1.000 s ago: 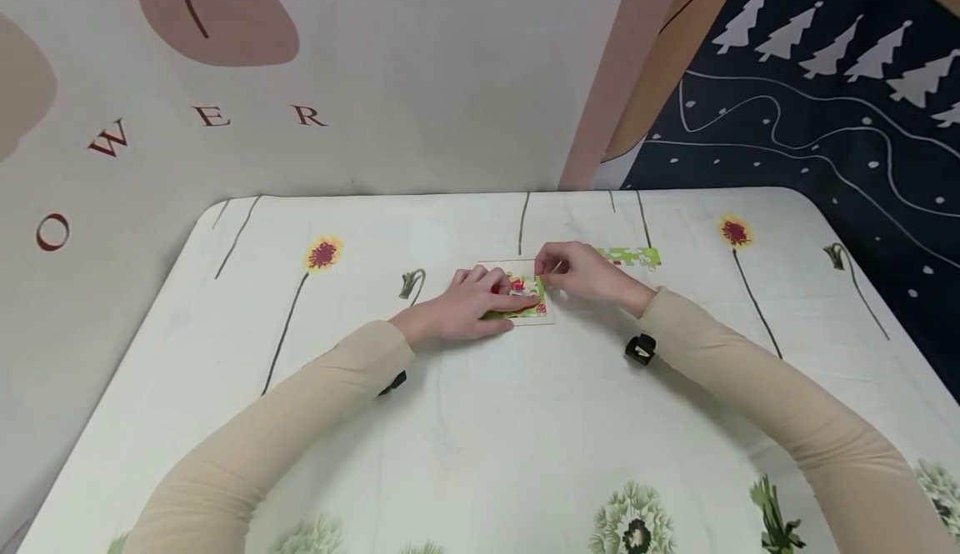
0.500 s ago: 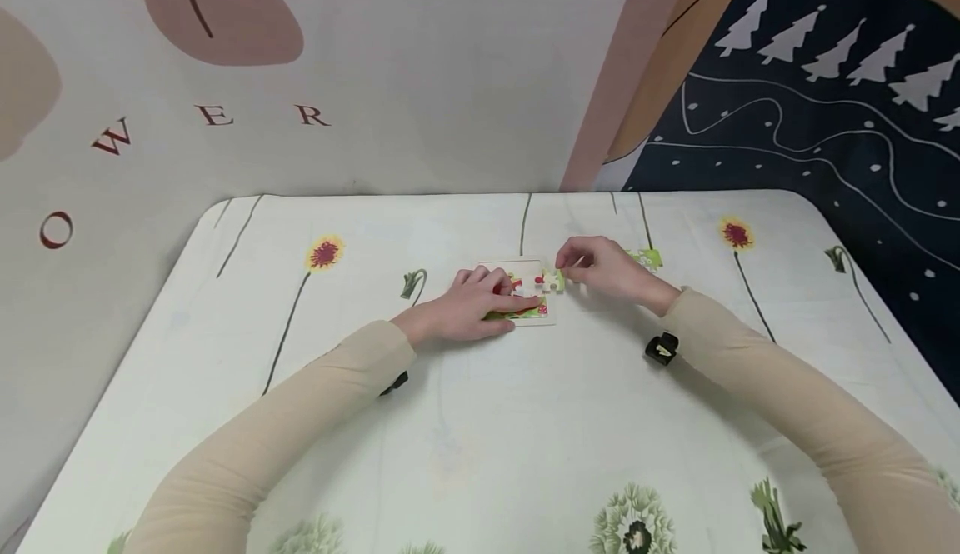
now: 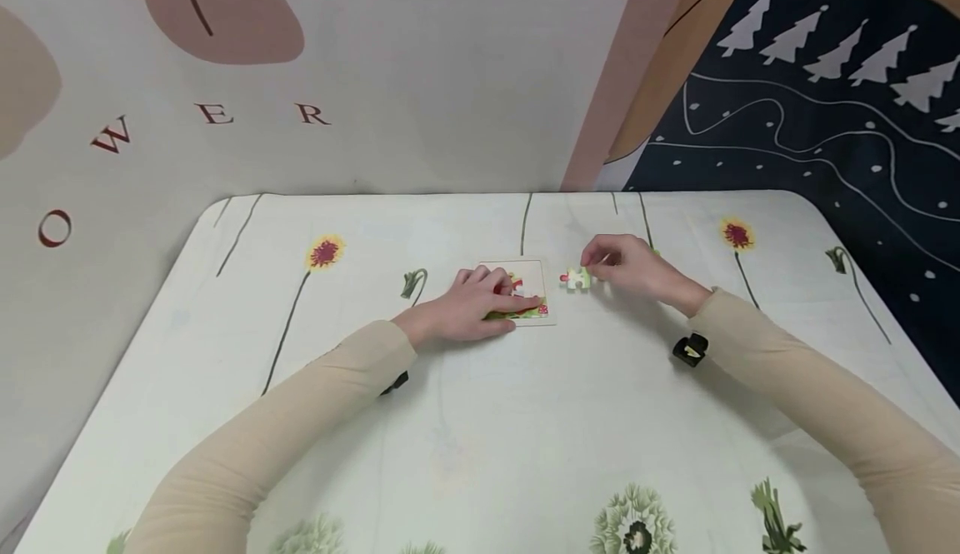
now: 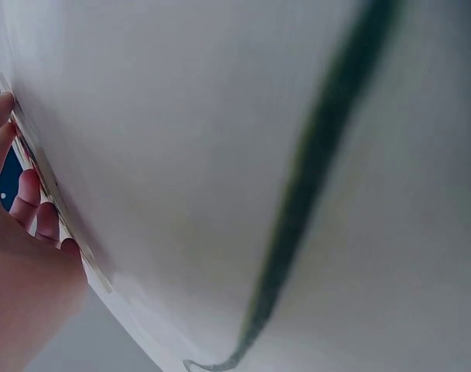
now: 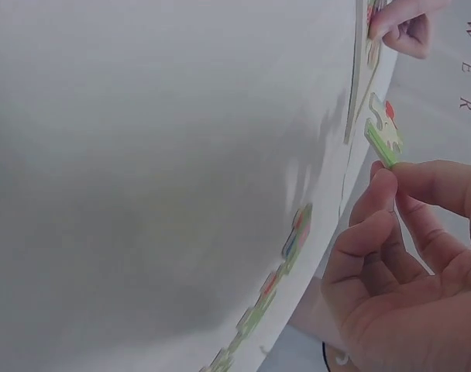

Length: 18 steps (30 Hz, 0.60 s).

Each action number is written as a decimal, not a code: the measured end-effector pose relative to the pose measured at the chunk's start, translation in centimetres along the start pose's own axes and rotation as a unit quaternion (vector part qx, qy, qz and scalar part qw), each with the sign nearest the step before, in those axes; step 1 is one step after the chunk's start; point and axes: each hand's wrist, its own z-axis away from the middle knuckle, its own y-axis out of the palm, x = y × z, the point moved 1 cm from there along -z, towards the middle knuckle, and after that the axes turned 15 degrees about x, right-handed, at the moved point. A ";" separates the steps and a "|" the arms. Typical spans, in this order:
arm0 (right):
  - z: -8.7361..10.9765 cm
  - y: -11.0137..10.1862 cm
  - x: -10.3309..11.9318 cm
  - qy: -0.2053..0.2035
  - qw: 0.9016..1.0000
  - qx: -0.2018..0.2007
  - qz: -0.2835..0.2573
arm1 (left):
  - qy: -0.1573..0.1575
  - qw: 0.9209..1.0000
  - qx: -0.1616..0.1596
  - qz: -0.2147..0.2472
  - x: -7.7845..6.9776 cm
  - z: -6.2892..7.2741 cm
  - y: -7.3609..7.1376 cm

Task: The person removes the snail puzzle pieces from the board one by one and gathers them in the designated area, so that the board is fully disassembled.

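Near the far side of the table, my left hand rests on a small puzzle board, its index finger stretched across the pieces along the near edge. Part of the board's upper right shows pale and bare; the hand covers much of the left. To the right of the board, my right hand pinches one puzzle piece between thumb and fingertips. The right wrist view shows that piece raised off the table, pale with green and red. Several loose puzzle pieces lie in a row below that hand.
A white cloth printed with flowers covers the table. Behind stands a pale wall hanging with letters, and at the right a dark one with white trees. The loose pieces are mostly hidden behind the right hand in the head view.
My right hand has drawn away from the board to the right, carrying the puzzle piece out from the board's upper right. My left hand has stayed in place on the board.
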 end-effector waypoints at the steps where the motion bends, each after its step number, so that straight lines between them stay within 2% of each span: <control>1: 0.1 -0.1 -0.1 -0.002 1.000 0.000 -0.001 | 0.000 1.000 0.000 0.000 0.0 0.0 0.0; 8: 0.9 -0.6 -0.6 0.006 1.000 -0.002 -0.005 | -0.001 1.000 0.002 -0.001 0.0 -0.1 0.1; 18: 2.3 -1.4 -1.8 0.053 0.999 0.000 0.008 | -0.003 1.000 0.004 -0.006 -0.1 0.0 -0.1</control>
